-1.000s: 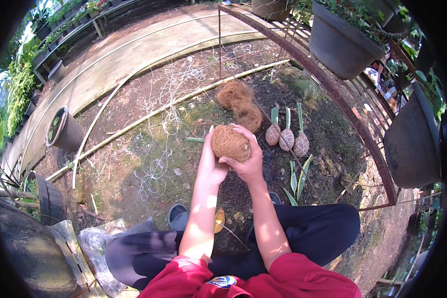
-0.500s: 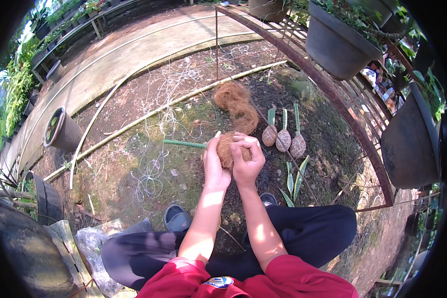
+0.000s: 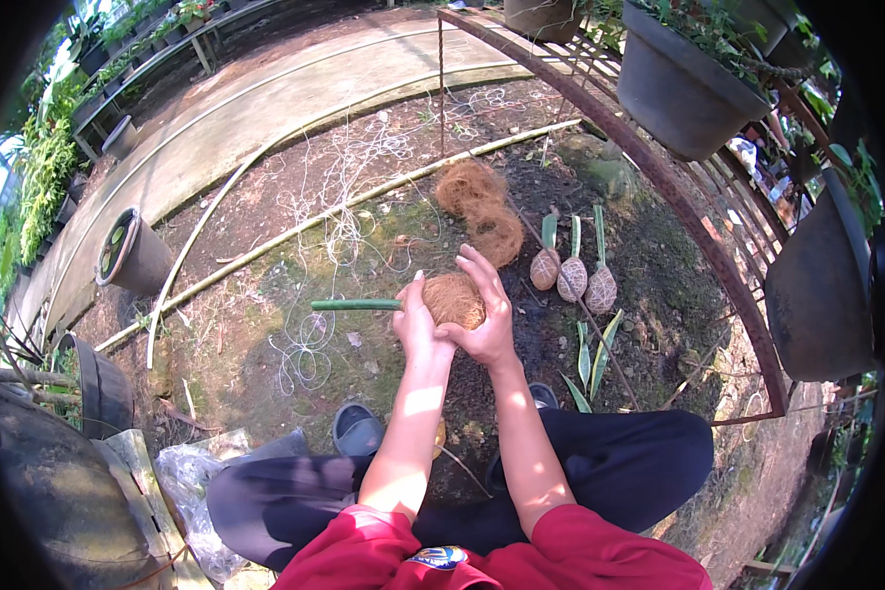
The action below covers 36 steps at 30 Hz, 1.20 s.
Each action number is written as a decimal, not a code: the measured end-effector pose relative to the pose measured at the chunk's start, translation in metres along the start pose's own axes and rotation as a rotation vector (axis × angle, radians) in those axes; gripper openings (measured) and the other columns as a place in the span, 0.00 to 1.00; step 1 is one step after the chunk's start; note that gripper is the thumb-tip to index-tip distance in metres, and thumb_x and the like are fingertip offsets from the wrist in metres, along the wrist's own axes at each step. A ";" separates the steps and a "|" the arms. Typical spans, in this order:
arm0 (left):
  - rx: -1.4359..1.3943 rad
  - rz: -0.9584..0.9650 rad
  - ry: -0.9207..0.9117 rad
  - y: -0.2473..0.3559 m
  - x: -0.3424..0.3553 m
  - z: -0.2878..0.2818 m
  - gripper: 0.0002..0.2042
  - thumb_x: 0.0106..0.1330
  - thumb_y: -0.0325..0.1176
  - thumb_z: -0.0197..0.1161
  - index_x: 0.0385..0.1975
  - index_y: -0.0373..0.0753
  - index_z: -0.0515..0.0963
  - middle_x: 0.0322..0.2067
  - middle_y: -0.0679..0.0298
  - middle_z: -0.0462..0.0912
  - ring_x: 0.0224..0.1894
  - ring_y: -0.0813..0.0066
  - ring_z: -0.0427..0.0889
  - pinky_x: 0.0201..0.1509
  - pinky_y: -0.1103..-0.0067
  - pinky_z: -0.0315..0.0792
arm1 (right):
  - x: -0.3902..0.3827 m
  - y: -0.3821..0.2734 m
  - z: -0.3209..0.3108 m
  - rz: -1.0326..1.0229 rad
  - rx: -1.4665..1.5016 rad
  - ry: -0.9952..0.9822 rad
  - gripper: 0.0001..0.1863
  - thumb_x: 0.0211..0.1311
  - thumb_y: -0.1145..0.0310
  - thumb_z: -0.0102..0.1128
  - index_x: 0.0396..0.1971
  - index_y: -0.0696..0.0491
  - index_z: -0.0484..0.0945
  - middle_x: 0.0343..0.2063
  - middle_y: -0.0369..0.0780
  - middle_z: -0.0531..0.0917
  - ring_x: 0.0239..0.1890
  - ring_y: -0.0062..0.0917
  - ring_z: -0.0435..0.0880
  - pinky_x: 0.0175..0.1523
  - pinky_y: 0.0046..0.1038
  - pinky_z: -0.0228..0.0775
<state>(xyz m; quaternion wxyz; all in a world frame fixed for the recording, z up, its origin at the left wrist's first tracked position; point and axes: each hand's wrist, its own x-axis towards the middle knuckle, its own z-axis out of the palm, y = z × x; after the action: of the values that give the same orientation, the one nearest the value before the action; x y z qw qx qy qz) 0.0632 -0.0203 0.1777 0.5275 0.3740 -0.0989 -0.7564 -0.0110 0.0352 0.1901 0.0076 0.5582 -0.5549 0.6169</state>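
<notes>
Between my hands is a rounded ball of brown coconut fibre, a long green leaf cutting sticking out of its left side. My left hand cups the ball from the left, at the base of the leaf. Around the right side curves my right hand, its thumb pressed at the bottom and its fingers along the far edge. Beyond them lies a loose heap of coconut fibre on the soil. To the right rest three string-wrapped fibre balls, each with an upright green leaf.
Tangled white string is strewn on the ground at left, across a bamboo pole. Cut variegated leaves lie near my right knee. A rusty metal frame with large pots arches along the right. Clear plastic lies lower left.
My right hand's fingers have straightened out and shifted along the ball, uncovering more of its top. The ball and leaf have moved slightly left and the leaf lies more level.
</notes>
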 end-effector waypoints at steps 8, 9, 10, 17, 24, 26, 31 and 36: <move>0.498 0.402 -0.292 0.008 -0.001 0.007 0.08 0.66 0.30 0.64 0.37 0.33 0.77 0.33 0.61 0.83 0.36 0.79 0.81 0.41 0.82 0.75 | -0.011 -0.005 0.030 0.953 0.918 0.440 0.11 0.66 0.68 0.60 0.42 0.59 0.78 0.40 0.39 0.82 0.42 0.24 0.82 0.49 0.26 0.74; 0.458 0.350 -0.320 0.013 -0.001 0.006 0.08 0.66 0.30 0.64 0.38 0.33 0.76 0.33 0.60 0.83 0.36 0.78 0.81 0.41 0.81 0.75 | -0.011 -0.001 0.031 1.004 0.995 0.344 0.15 0.72 0.64 0.49 0.51 0.57 0.74 0.45 0.40 0.80 0.47 0.24 0.81 0.51 0.27 0.74; 0.418 0.296 -0.347 0.016 -0.001 0.005 0.08 0.66 0.30 0.64 0.38 0.33 0.76 0.32 0.60 0.84 0.35 0.77 0.82 0.41 0.81 0.75 | -0.013 0.002 0.031 1.010 0.968 0.319 0.17 0.73 0.63 0.47 0.52 0.58 0.73 0.46 0.40 0.80 0.48 0.24 0.80 0.52 0.28 0.74; 0.017 0.180 -0.434 0.030 0.015 -0.013 0.08 0.64 0.28 0.62 0.40 0.36 0.73 0.29 0.61 0.81 0.33 0.71 0.83 0.43 0.74 0.79 | -0.011 -0.003 0.035 1.020 1.068 0.250 0.21 0.76 0.65 0.39 0.61 0.59 0.69 0.54 0.44 0.78 0.58 0.28 0.76 0.63 0.30 0.67; 0.050 -0.022 -0.300 0.037 0.024 -0.013 0.08 0.65 0.34 0.61 0.37 0.38 0.75 0.30 0.63 0.80 0.34 0.72 0.82 0.41 0.75 0.79 | 0.005 -0.002 -0.005 -0.084 0.003 -0.159 0.25 0.61 0.59 0.60 0.54 0.60 0.76 0.54 0.48 0.79 0.60 0.38 0.74 0.65 0.35 0.63; -0.018 -0.142 -0.264 0.032 0.021 -0.009 0.07 0.66 0.34 0.61 0.36 0.39 0.75 0.31 0.63 0.80 0.35 0.71 0.82 0.41 0.75 0.79 | -0.007 0.003 0.003 0.084 0.191 -0.078 0.25 0.61 0.58 0.61 0.51 0.61 0.77 0.52 0.47 0.80 0.58 0.37 0.77 0.64 0.34 0.65; -0.183 -0.135 -0.135 0.013 0.011 -0.004 0.08 0.66 0.37 0.61 0.35 0.40 0.74 0.32 0.63 0.79 0.37 0.71 0.81 0.43 0.74 0.77 | -0.023 0.006 0.033 0.422 0.556 0.201 0.21 0.66 0.57 0.58 0.47 0.62 0.76 0.48 0.46 0.82 0.53 0.29 0.79 0.60 0.30 0.67; -0.145 0.123 -0.014 0.008 0.020 -0.013 0.08 0.67 0.36 0.60 0.37 0.39 0.74 0.33 0.64 0.78 0.38 0.71 0.80 0.44 0.74 0.76 | -0.026 -0.009 0.047 0.464 0.530 0.234 0.28 0.67 0.54 0.59 0.57 0.60 0.66 0.52 0.46 0.76 0.55 0.30 0.75 0.63 0.32 0.64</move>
<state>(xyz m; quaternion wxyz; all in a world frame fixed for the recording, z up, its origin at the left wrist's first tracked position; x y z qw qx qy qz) 0.0739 -0.0379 0.1635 0.5978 0.3229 -0.0702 -0.7303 0.0363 0.0222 0.1672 -0.2138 0.3259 -0.4831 0.7840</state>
